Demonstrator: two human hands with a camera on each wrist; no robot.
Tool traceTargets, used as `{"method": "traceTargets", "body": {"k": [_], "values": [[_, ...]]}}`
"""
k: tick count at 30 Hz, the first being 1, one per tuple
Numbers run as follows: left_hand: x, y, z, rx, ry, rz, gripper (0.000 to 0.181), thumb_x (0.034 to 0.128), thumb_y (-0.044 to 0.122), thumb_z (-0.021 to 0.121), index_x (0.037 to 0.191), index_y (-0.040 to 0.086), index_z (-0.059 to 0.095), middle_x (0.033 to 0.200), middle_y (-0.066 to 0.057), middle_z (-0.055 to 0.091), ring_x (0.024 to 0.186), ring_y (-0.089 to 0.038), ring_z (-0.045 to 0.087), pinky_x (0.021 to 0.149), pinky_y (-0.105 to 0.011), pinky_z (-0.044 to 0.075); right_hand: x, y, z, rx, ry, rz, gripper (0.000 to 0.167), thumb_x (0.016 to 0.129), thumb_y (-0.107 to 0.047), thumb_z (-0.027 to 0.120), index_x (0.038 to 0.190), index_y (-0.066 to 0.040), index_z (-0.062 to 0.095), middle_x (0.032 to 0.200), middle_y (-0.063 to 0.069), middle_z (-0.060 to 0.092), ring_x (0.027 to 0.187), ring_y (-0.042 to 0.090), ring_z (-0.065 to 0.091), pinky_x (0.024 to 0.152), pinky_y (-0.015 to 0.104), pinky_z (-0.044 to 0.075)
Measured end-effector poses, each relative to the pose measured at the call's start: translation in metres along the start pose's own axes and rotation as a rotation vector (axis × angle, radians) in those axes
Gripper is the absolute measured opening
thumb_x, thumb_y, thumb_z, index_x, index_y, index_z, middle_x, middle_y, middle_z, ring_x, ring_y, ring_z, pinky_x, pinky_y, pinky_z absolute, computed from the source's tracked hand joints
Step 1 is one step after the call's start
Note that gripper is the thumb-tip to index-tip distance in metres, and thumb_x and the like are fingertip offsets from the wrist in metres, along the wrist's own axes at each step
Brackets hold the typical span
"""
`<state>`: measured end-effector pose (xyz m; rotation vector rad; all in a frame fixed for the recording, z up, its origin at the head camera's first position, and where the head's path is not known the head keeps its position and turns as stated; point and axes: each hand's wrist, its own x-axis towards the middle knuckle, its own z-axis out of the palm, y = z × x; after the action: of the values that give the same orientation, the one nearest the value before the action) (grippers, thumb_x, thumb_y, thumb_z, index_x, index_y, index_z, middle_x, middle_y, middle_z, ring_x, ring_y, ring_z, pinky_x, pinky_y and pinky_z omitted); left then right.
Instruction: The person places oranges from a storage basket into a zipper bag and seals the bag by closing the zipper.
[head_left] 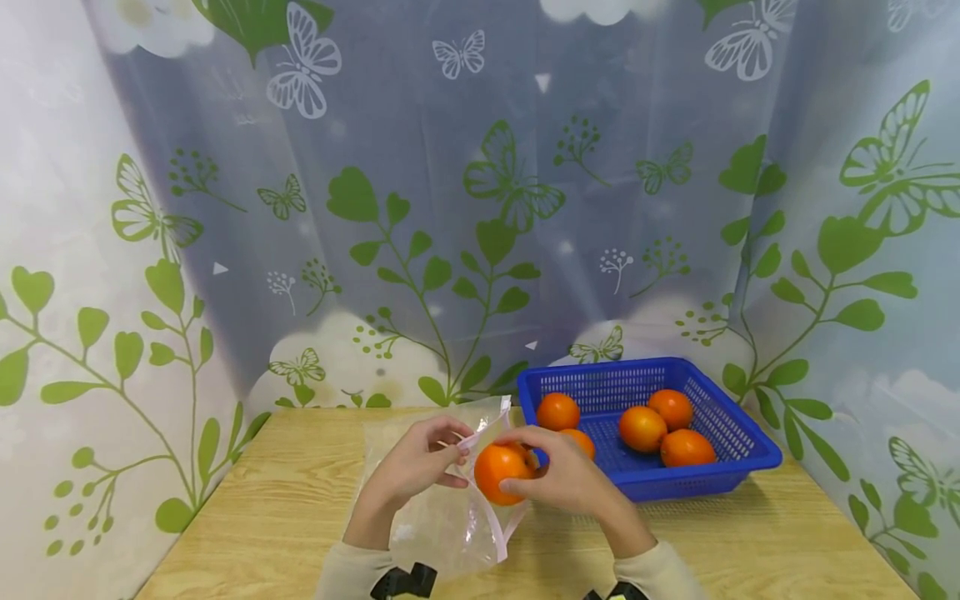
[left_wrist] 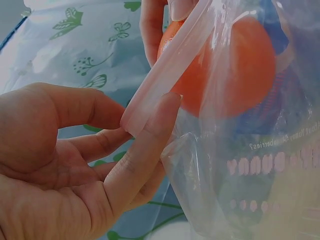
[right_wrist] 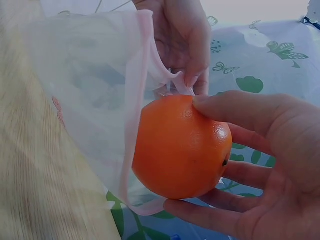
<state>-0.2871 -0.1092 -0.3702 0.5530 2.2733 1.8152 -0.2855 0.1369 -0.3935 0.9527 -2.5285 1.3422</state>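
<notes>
A clear plastic bag [head_left: 442,521] with a pink-edged mouth lies on the wooden table. My left hand [head_left: 423,462] pinches one edge of that mouth between thumb and finger; the left wrist view shows this pinch on the pink strip [left_wrist: 165,65]. An orange fruit [head_left: 498,473] is gripped in the fingers of my right hand [head_left: 562,471] at the bag's mouth. In the right wrist view the fruit [right_wrist: 180,147] is partly inside the opening, its far side behind the pink rim [right_wrist: 135,115], while the right thumb and fingertips [right_wrist: 205,105] hold its near side.
A blue plastic basket [head_left: 697,482] stands on the table [head_left: 277,500] to the right, holding several more orange fruits [head_left: 642,429]. A patterned curtain [head_left: 420,208] with leaves and butterflies hangs behind and on both sides.
</notes>
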Motion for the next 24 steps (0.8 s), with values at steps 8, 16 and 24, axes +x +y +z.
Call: {"method": "traceTargets", "body": {"k": [8,16,24], "values": [[-0.001,0.002,-0.001,0.002,-0.007,0.002,0.025,0.1016,0.002,0.056,0.125,-0.009,0.059,0.102,-0.016,0.06,0.086,-0.019,0.059,0.076,-0.04,0.068,0.001,-0.002,0.006,0.012,-0.026,-0.004,0.045,0.082,-0.016,0.085,0.125,-0.011,0.071,0.124,0.011,0.071,0.109,0.025,0.065,0.08,0.021,0.061],[-0.001,0.004,0.001,0.009,0.0,0.009,0.024,0.1021,0.002,0.056,0.124,-0.008,0.06,0.104,-0.019,0.061,0.087,-0.02,0.059,0.076,-0.04,0.068,0.001,0.002,0.01,0.03,-0.048,-0.028,0.046,0.082,-0.018,0.085,0.125,-0.01,0.071,0.124,0.011,0.072,0.109,0.025,0.066,0.082,0.023,0.061],[-0.002,0.005,0.002,0.014,0.002,0.015,0.024,0.1018,0.002,0.056,0.123,-0.009,0.06,0.103,-0.019,0.061,0.086,-0.02,0.059,0.076,-0.041,0.068,0.002,0.004,0.015,-0.004,-0.067,-0.065,0.045,0.084,-0.02,0.084,0.126,-0.011,0.071,0.12,0.009,0.074,0.105,0.021,0.067,0.086,0.025,0.06]]}}
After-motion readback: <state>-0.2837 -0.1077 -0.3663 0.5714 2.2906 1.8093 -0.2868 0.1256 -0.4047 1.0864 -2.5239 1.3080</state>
